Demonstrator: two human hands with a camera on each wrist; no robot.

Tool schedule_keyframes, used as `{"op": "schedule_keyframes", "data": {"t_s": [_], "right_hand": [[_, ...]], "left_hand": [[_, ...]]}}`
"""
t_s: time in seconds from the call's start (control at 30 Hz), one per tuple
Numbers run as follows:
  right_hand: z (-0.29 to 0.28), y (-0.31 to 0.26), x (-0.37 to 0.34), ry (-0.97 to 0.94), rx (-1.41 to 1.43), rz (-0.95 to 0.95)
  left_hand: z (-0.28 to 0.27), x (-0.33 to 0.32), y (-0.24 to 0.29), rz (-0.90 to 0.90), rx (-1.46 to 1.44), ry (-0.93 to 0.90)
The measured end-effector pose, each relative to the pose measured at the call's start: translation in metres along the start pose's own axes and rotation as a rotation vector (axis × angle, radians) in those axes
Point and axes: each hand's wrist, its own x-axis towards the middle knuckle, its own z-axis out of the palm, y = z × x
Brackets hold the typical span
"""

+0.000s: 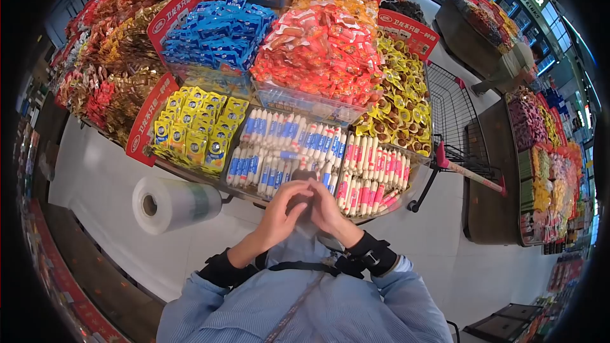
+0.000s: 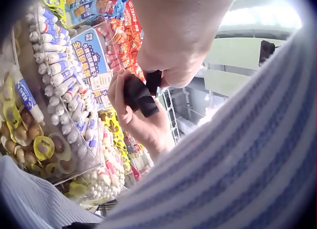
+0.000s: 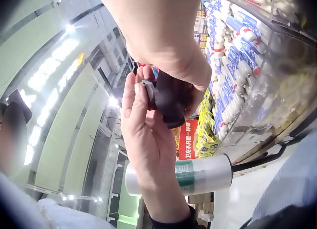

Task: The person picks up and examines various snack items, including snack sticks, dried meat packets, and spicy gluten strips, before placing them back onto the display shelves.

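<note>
In front of the body my two hands meet over the near edge of the sausage display. Between them they hold a small black object (image 3: 173,100) with a grey part at one side; its kind cannot be made out. My left hand (image 1: 279,216) has its thumb on the grey part in the right wrist view. My right hand (image 1: 330,213) curls its fingers round the black object in the left wrist view. Just beyond the fingers lie rows of white sausages with blue labels (image 1: 273,128), and red-labelled ones (image 1: 368,194) to the right.
A roll of plastic bags (image 1: 184,203) sticks out at the left of the display. Yellow packets (image 1: 194,124), blue packets (image 1: 216,32) and red packets (image 1: 318,57) fill bins behind. A shopping cart (image 1: 457,114) stands at the right, and a person (image 1: 515,67) is farther back.
</note>
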Motion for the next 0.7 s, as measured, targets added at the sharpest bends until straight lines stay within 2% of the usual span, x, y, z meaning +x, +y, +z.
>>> {"op": "schedule_keyframes", "data": {"t_s": [0.13, 0.27, 0.3, 0.33, 0.37, 0.4, 0.47, 0.53, 0.63, 0.7], "right_hand": [[0.001, 0.001, 0.001, 0.024, 0.042, -0.028], [0.009, -0.001, 0.001, 0.018, 0.092, -0.069], [0.009, -0.001, 0.001, -0.015, 0.091, -0.097], [0.008, -0.002, 0.002, -0.046, 0.089, -0.125], [0.006, -0.002, 0.001, -0.17, 0.068, -0.14], [0.008, -0.001, 0.0, -0.135, 0.052, -0.149], [0.012, 0.002, -0.003, -0.063, 0.022, -0.165], [0.004, 0.01, 0.0, -0.042, -0.031, -0.163], [-0.005, 0.017, 0.007, 0.016, -0.022, -0.151], [-0.006, 0.019, 0.006, 0.044, -0.007, -0.142]], "left_hand": [[0.0, 0.009, 0.004, 0.042, 0.167, -0.089], [-0.005, 0.014, 0.006, 0.205, 0.565, -0.096], [-0.006, 0.014, -0.001, 0.185, 0.58, -0.058], [-0.004, 0.014, -0.003, 0.08, 0.419, 0.024], [0.0, 0.012, -0.005, -0.024, 0.255, 0.103], [0.003, 0.01, -0.009, -0.127, 0.089, 0.179], [0.004, 0.001, -0.04, -0.229, -0.151, 0.125], [0.003, -0.004, -0.048, -0.311, -0.28, 0.043], [0.005, -0.009, -0.046, -0.449, -0.431, 0.021], [0.009, -0.013, -0.048, -0.597, -0.588, 0.148]]}}
